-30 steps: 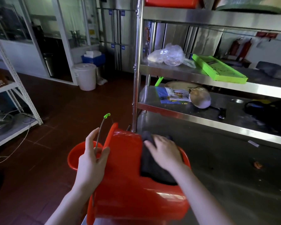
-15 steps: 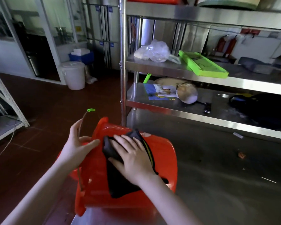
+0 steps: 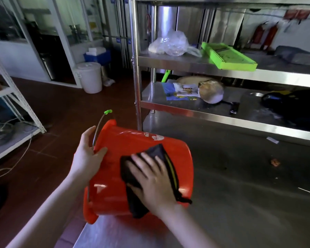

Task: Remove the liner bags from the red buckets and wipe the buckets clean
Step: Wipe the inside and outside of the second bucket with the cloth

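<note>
Two hands are busy with one red bucket (image 3: pixel 115 190), which lies on its side at the near left corner of the steel table (image 3: pixel 240 203), mouth turned left over the table's edge and base pointing right, so its long axis runs left to right across the person's front. Left hand (image 3: pixel 87 154) steadies it at the rim: the thumb lies over the outer wall and the fingers reach past the rim on the mouth side, so the rim is pinched in the fork of the hand, just beside the wire handle (image 3: pixel 98 127) that sticks up toward the far side with its green grip (image 3: pixel 108 111). Right hand (image 3: pixel 150 179) lies flat on the upturned side wall, fingers spread, pressing a dark cloth (image 3: pixel 161 153) against the plastic; the cloth pokes out beyond the fingertips and hangs down at the near side. From where I stand the inside cannot be seen, so I cannot tell whether a liner remains. I judge this to be the wiping step, on the outside wall. What matters next is that the bare red wall lies on the far side of the cloth and right toward the base, while the underside rests on the table; reaching that calls for a roll about the long axis, and the left hand, nearer the rim, is better placed to turn it.
</note>
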### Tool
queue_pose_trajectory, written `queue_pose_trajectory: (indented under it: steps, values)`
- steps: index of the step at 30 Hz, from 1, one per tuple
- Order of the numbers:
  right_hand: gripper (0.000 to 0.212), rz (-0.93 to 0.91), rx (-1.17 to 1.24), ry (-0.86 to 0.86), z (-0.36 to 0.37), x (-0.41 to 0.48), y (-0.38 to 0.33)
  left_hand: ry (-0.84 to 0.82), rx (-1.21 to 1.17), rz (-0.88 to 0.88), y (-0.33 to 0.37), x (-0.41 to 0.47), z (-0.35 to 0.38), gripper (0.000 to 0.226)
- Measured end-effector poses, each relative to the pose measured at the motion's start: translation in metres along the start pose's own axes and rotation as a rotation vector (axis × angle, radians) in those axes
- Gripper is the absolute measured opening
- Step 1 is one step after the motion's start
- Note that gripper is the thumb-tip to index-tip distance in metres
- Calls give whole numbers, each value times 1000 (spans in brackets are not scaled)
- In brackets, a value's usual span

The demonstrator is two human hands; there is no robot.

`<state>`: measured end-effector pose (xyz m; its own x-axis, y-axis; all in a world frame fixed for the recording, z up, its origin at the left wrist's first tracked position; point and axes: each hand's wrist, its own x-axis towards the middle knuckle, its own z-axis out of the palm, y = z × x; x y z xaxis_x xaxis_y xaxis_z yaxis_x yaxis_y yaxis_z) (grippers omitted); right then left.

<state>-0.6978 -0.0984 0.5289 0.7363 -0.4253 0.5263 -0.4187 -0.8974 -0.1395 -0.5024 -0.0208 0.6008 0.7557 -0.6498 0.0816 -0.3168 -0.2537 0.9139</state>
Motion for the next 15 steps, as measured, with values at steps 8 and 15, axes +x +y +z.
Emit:
queue_pose_trajectory:
  steps: [8,15]
  values:
    - [53,-117,-33,-57,-13,-25,58,-26,-21,20,24,17,-1,75]
    - [46,378,336,-171,-1,-52,148,129,301,223,50,25,-13,75]
